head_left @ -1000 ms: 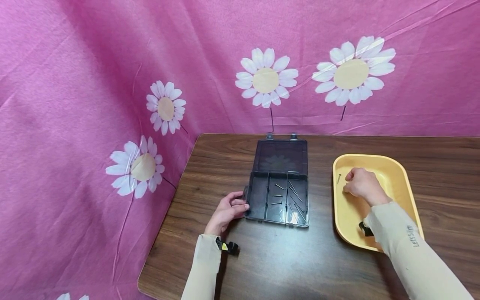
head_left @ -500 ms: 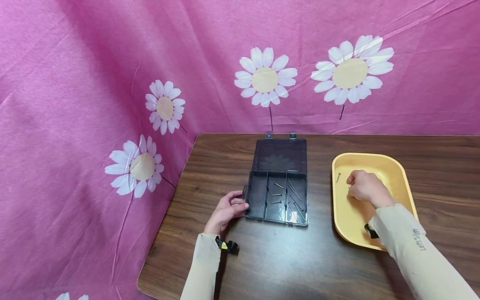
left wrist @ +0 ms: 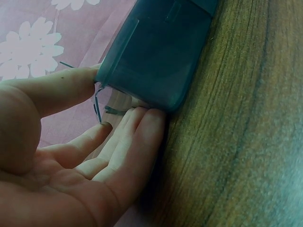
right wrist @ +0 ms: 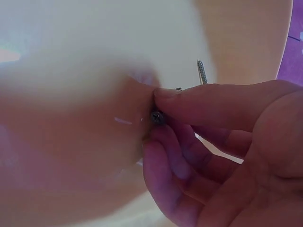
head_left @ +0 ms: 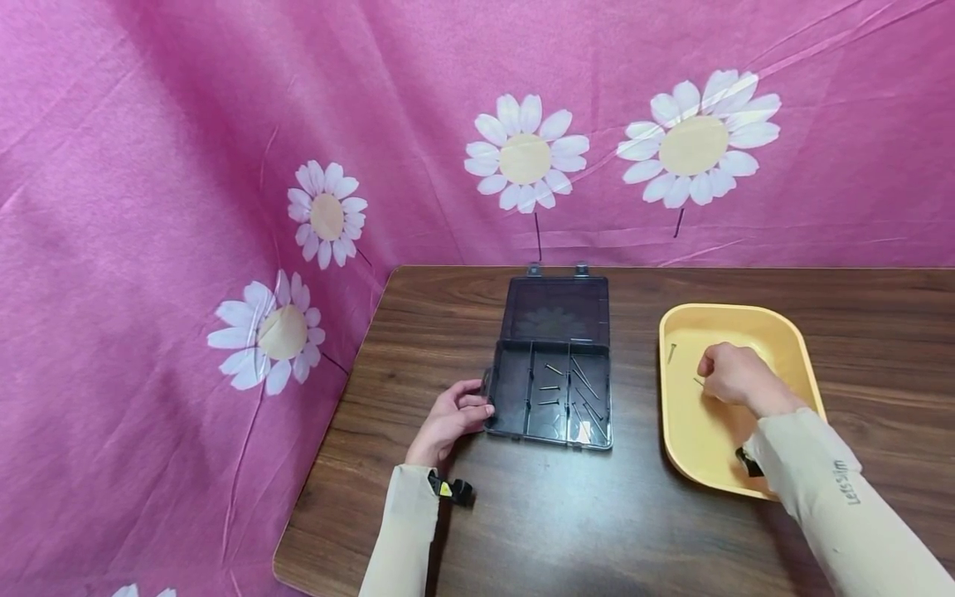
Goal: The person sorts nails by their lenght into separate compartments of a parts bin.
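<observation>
My left hand (head_left: 452, 421) holds the left side of a dark see-through compartment box (head_left: 511, 390). In the left wrist view, the thumb presses its upper edge and the fingertips (left wrist: 150, 118) reach its bottom corner. The box lid (head_left: 557, 308) lies folded back. Three screws (head_left: 550, 387) lie in the middle compartment and several longer ones (head_left: 585, 381) in the right one. Inside the yellow tray (head_left: 666, 423), my right hand (head_left: 739, 380) pinches a screw (right wrist: 157, 117), its cross-slotted head showing between thumb and fingers. Another screw (head_left: 672, 354) lies near the tray's left wall.
Both box and tray stand on a wooden table (head_left: 552, 522), the tray to the right of the box. A pink cloth (head_left: 418, 124) with white daisies hangs behind and to the left. Each wrist wears a small black camera (head_left: 461, 492).
My right hand has shifted slightly right and nearer within the tray, and a thin screw end now shows beside its fingers. My left hand stays on the box.
</observation>
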Action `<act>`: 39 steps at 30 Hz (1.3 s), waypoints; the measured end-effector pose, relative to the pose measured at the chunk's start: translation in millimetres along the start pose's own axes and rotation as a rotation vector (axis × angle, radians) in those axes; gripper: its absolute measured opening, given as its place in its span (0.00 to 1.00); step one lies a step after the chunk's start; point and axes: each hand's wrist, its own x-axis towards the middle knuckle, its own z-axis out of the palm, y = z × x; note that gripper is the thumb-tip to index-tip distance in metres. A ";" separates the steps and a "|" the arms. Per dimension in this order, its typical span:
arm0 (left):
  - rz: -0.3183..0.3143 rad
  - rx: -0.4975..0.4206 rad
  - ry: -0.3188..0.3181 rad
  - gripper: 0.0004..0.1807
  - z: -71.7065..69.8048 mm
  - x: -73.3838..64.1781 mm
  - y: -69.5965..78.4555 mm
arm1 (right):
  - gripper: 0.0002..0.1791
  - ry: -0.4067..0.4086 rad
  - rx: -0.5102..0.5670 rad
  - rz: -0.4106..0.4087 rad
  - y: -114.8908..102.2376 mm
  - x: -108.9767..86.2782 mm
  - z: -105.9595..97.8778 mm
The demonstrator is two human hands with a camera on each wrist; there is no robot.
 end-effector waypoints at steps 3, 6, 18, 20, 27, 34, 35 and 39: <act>-0.005 -0.003 0.002 0.33 -0.3 0.1 0.0 | 0.07 -0.009 0.005 -0.003 -0.6 -0.7 -1.0; -0.004 0.001 0.003 0.33 -0.5 0.4 -0.6 | 0.08 -0.017 0.008 0.001 -1.0 -0.5 -1.2; -0.007 -0.001 -0.001 0.32 0.1 0.3 -0.3 | 0.08 -0.041 0.017 0.018 -2.9 -2.2 2.8; -0.006 -0.002 -0.002 0.32 -0.1 0.4 -0.5 | 0.07 -0.036 0.012 0.016 -2.1 -2.2 3.1; 0.002 0.001 0.004 0.32 -0.5 2.0 -2.8 | 0.06 0.006 0.016 0.000 -1.0 -2.9 1.2; 0.014 0.014 0.005 0.32 -0.6 2.2 -4.3 | 0.04 0.002 0.032 -0.004 -2.3 -2.9 -4.0; 0.013 0.013 0.006 0.32 -0.5 1.9 -4.0 | 0.03 0.004 0.035 -0.007 -2.8 -3.1 -4.9; 0.011 0.011 0.003 0.32 -0.6 1.0 -3.5 | 0.04 0.008 0.044 -0.010 -3.9 -4.1 -8.0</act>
